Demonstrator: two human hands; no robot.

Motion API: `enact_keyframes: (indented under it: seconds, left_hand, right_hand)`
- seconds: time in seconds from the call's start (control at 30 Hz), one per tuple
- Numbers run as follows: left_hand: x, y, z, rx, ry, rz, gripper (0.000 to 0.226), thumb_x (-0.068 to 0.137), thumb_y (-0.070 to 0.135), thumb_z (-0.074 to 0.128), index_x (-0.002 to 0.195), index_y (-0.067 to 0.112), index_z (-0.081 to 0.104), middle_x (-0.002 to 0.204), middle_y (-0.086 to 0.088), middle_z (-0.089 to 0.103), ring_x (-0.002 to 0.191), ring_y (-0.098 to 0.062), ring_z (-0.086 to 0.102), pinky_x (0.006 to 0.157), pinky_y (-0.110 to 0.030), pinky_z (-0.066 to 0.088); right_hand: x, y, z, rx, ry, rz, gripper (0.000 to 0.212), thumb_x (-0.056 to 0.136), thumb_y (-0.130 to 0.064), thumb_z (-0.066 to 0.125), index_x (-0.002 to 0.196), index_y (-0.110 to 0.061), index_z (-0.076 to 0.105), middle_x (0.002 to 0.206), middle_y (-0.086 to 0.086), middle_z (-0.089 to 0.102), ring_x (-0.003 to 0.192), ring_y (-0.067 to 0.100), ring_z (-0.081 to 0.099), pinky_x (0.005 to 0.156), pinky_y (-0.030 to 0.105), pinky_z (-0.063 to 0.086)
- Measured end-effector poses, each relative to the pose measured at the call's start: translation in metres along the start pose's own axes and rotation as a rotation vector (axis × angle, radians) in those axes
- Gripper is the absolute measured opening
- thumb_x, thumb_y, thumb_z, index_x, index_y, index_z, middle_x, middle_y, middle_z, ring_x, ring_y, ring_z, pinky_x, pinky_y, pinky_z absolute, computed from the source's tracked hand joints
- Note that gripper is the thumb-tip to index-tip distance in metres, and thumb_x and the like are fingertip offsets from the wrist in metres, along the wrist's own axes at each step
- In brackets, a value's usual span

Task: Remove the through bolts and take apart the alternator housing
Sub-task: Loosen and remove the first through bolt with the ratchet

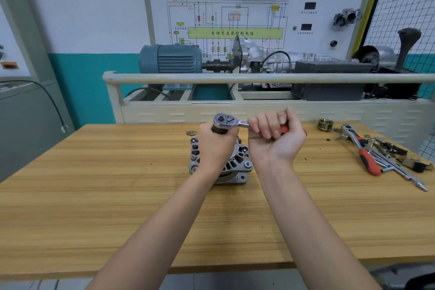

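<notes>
While both hands turn ratchet [231, 122] on alternator [237, 160], board reads 自动变速器控制电脑 [232, 33]

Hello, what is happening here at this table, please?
A person is working on an alternator standing on a wooden table. The right hand grips the red handle of a ratchet wrench; the left hand holds the dark socket under its head. More tools lie at the right.
</notes>
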State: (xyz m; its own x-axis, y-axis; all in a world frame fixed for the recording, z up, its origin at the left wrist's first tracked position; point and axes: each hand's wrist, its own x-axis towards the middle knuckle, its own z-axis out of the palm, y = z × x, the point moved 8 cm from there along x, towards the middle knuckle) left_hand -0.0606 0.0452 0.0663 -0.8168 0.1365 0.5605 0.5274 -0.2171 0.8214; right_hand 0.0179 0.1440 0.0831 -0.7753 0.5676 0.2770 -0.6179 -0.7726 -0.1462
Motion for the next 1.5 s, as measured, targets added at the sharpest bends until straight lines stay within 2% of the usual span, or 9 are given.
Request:
enact_keyframes:
  seconds: [0.1, 0.3, 0.67, 0.77, 0.97, 1.07, 1.3, 1.4, 1.5]
  left_hand:
    - [0.0, -0.001, 0.004, 0.079, -0.093, -0.043, 0.049, 0.074, -0.004, 0.062, 0.041, 0.027, 0.042, 0.04, 0.015, 0.037, 0.041, -0.004, 0.03, 0.044, -0.019, 0.029]
    - [0.001, 0.006, 0.016, 0.076, -0.653, -0.131, 0.046, 0.082, 0.001, 0.065, 0.046, 0.023, 0.048, 0.044, 0.0, 0.043, 0.042, -0.016, 0.037, 0.044, -0.024, 0.033]
    - [-0.004, 0.002, -0.004, -0.066, 0.048, -0.024, 0.048, 0.073, -0.007, 0.059, 0.047, 0.025, 0.035, 0.043, 0.015, 0.034, 0.045, -0.004, 0.027, 0.043, -0.02, 0.024]
    - [-0.001, 0.0, -0.001, 0.015, -0.091, -0.075, 0.046, 0.073, -0.007, 0.061, 0.047, 0.023, 0.036, 0.044, 0.011, 0.035, 0.044, -0.007, 0.029, 0.045, -0.022, 0.026]
    - [-0.001, 0.007, 0.013, 0.12, -0.673, -0.123, 0.041, 0.08, 0.007, 0.066, 0.047, 0.023, 0.048, 0.044, 0.0, 0.045, 0.041, -0.014, 0.04, 0.045, -0.024, 0.036]
    - [0.003, 0.002, 0.014, 0.115, -0.574, -0.148, 0.042, 0.082, 0.0, 0.064, 0.05, 0.017, 0.042, 0.044, 0.004, 0.039, 0.04, -0.011, 0.034, 0.044, -0.021, 0.032]
    - [-0.001, 0.004, -0.001, 0.008, 0.002, -0.003, 0.05, 0.072, -0.009, 0.057, 0.046, 0.025, 0.032, 0.04, 0.015, 0.034, 0.042, -0.002, 0.026, 0.041, -0.016, 0.024]
    - [0.002, 0.002, 0.003, 0.069, -0.112, -0.052, 0.048, 0.072, -0.006, 0.061, 0.044, 0.024, 0.036, 0.041, 0.014, 0.035, 0.042, -0.005, 0.029, 0.044, -0.02, 0.028]
    - [0.002, 0.004, 0.01, 0.081, -0.469, -0.093, 0.043, 0.077, -0.001, 0.065, 0.045, 0.023, 0.047, 0.042, 0.007, 0.042, 0.041, -0.011, 0.037, 0.047, -0.023, 0.034]
  right_hand:
    - [0.011, -0.001, 0.004, -0.029, -0.002, 0.076, 0.051, 0.096, -0.016, 0.033, 0.045, -0.017, 0.039, 0.037, -0.006, 0.023, 0.031, 0.01, 0.021, 0.037, 0.019, 0.026]
    - [0.04, 0.023, 0.014, -0.075, -0.005, 0.467, 0.043, 0.095, -0.015, 0.035, 0.053, -0.018, 0.033, 0.036, -0.007, 0.024, 0.029, 0.009, 0.022, 0.04, 0.018, 0.018]
    - [-0.006, 0.004, 0.003, 0.001, 0.004, -0.037, 0.054, 0.098, -0.017, 0.032, 0.045, -0.018, 0.041, 0.037, -0.005, 0.023, 0.033, 0.011, 0.021, 0.039, 0.02, 0.028]
    - [0.007, 0.005, 0.006, -0.004, -0.001, 0.061, 0.053, 0.097, -0.017, 0.033, 0.045, -0.017, 0.04, 0.037, -0.006, 0.023, 0.031, 0.01, 0.02, 0.037, 0.018, 0.025]
    - [0.036, 0.025, 0.017, -0.07, -0.049, 0.448, 0.048, 0.096, -0.017, 0.033, 0.048, -0.015, 0.036, 0.035, -0.007, 0.024, 0.029, 0.008, 0.022, 0.038, 0.019, 0.019]
    - [0.037, 0.024, 0.015, -0.042, -0.025, 0.414, 0.05, 0.096, -0.016, 0.034, 0.046, -0.015, 0.036, 0.035, -0.007, 0.023, 0.028, 0.008, 0.021, 0.036, 0.018, 0.019]
    - [0.0, 0.003, 0.003, 0.018, -0.021, -0.008, 0.05, 0.096, -0.016, 0.033, 0.047, -0.016, 0.04, 0.037, -0.005, 0.023, 0.033, 0.011, 0.021, 0.039, 0.019, 0.027]
    - [0.009, 0.002, 0.006, 0.004, -0.006, 0.049, 0.052, 0.096, -0.016, 0.033, 0.045, -0.016, 0.04, 0.037, -0.006, 0.023, 0.031, 0.01, 0.021, 0.037, 0.018, 0.025]
    - [0.026, 0.014, 0.014, -0.026, -0.034, 0.292, 0.053, 0.096, -0.017, 0.033, 0.043, -0.015, 0.038, 0.035, -0.007, 0.023, 0.029, 0.008, 0.021, 0.037, 0.018, 0.019]
